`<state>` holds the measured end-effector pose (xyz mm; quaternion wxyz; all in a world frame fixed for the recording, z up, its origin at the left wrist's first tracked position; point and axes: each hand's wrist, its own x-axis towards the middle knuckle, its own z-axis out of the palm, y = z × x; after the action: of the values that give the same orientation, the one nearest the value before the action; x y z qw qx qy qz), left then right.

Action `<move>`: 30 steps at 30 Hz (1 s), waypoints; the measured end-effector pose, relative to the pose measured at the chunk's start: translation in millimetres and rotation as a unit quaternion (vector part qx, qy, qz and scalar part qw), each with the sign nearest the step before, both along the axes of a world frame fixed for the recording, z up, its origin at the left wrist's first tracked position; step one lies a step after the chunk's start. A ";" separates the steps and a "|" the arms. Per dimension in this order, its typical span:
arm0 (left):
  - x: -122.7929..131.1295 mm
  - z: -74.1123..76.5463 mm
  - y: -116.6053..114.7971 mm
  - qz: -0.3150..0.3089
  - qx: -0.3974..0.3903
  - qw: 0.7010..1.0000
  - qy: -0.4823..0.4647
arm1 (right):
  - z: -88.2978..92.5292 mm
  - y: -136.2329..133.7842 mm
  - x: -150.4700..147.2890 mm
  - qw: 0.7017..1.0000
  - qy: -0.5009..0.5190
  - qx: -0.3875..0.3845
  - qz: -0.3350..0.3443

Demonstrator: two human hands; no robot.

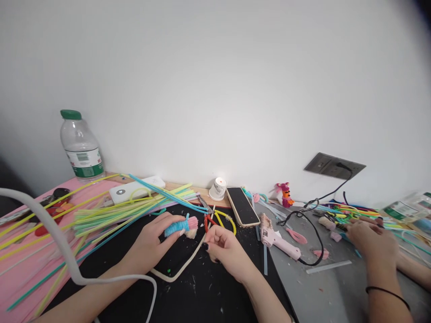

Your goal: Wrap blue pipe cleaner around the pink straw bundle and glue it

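Surface: black mat [202,291] under a white wall, pink sheet [20,264] left of the hands.
Left hand [153,242]: closed around a blue-and-pink pipe-cleaner figure [182,225] — wrapped body formed, apparently unfinished.
Right hand [224,249]: fingers pinched narrow just right of the figure, on a cream pipe cleaner [182,269], it seems.
Nearby: loose pipe cleaners [117,211] left of the grip, scissors [208,214] just beyond; glue gun [279,237] further right — a co-worker's hand [372,240] well apart.
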<state>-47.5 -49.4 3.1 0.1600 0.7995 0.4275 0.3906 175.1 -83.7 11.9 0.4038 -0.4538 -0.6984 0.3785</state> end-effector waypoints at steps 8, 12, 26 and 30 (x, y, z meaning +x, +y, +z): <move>-1.8 -0.5 1.3 0.010 -0.007 1.000 0.015 | 11.0 0.1 1.1 0.999 -0.032 0.039 -0.011; -1.9 -2.0 1.7 0.016 -0.007 1.000 0.015 | 4.1 2.7 5.4 0.998 -0.048 0.014 -0.041; -0.8 -3.1 1.4 0.012 -0.057 0.998 0.020 | 26.9 2.9 34.1 0.980 -0.156 0.060 -0.106; -0.7 -3.1 0.2 0.014 -0.067 0.997 0.018 | 38.9 6.8 80.2 0.938 -0.203 0.091 -0.266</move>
<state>-48.2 -49.2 0.0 0.2002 0.7876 0.4670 0.3487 255.3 -76.9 50.8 0.3788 -0.6513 -0.6510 0.0922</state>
